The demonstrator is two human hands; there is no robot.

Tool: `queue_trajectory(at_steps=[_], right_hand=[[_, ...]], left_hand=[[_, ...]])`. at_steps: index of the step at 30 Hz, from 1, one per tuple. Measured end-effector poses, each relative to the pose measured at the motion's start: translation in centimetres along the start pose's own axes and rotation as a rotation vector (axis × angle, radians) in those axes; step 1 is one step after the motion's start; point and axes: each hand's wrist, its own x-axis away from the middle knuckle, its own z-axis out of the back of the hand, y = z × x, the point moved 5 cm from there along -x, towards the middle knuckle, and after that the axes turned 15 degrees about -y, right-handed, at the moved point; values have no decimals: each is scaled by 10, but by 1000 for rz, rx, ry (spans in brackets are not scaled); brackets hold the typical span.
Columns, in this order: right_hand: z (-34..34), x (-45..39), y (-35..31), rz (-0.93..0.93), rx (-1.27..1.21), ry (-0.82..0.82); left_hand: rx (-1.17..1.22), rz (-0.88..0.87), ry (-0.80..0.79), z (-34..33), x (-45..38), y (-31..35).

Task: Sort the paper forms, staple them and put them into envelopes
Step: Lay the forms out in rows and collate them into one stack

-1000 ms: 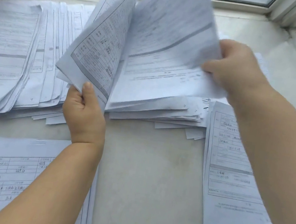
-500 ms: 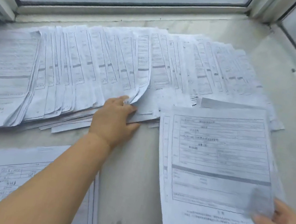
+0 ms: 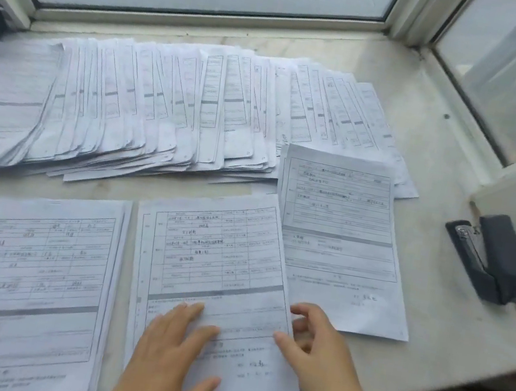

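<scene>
head view. pale stone windowsill [image 3: 448,178] set in a corner of window frames [image 3: 209,23], glass along the far edge and the right edge.

far half of the sill: a long fan of paper forms [image 3: 196,107], overlapped like shingles, running from the left edge almost to the right side. at its left end a thicker stack [image 3: 1,97] lies on top, print mostly blurred.

near edge, left: a neat pile of forms [image 3: 29,287], face up, table grid and handwriting visible but not legible.

near edge, middle: a single form or thin set [image 3: 218,266], face up, just beside the left pile, its near corner reaching past the sill's front edge. left hand [image 3: 171,350] lies flat on its lower part, fingers straight and spread, pressing the sheet down. right hand [image 3: 314,343] is at the sheet's right edge, fingers loosely bent and apart, fingertips touching the paper's margin; nothing pinched that can be made out, some motion blur there.

right of that: another form [image 3: 340,242], face up, its far edge overlapping the fan, its left edge tucked under the middle sheet.

right edge of the sill: a dark stapler [image 3: 490,259], lying with its arm swung open, staple channel showing, well apart from the papers.
</scene>
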Motion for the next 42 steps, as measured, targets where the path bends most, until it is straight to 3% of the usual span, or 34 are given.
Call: queue_trajectory(at_steps=[3, 5, 11, 16, 19, 22, 27, 29, 31, 33, 35, 36, 38, 42], right_hand=[[78, 8, 4, 44, 64, 321], [138, 5, 21, 4, -32, 489], [195, -34, 42, -210, -185, 394], [172, -57, 16, -395, 209, 375], [160, -61, 11, -437, 198, 353], [159, -56, 14, -294, 101, 401], [178, 3, 18, 75, -197, 633], [182, 29, 19, 188, -320, 623], [175, 52, 13, 265, -390, 572], [159, 64, 2, 327, -437, 480], [135, 65, -8, 337, -426, 383], [120, 62, -13, 328, -410, 336], [88, 48, -23, 328, -407, 249], [39, 13, -35, 295, -258, 135]], left_hand=[[-46, 102, -39, -16, 0, 1], [-9, 142, -30, -10, -4, 3], [22, 224, -83, -4, -13, 10], [20, 232, -102, 1, -14, 16], [31, 243, -107, 3, -14, 18], [44, 253, -116, 2, -13, 18], [-8, 267, -143, 0, -11, 18], [-8, 243, -96, 2, -10, 22], [196, 218, 57, 17, -9, 33], [621, 277, 125, 33, -8, 42], [1154, 331, 83, 39, -9, 49], [1298, 346, 47, 41, -9, 53], [1251, 331, 55, 50, -2, 55], [1033, 368, 346, 66, 27, 25]])
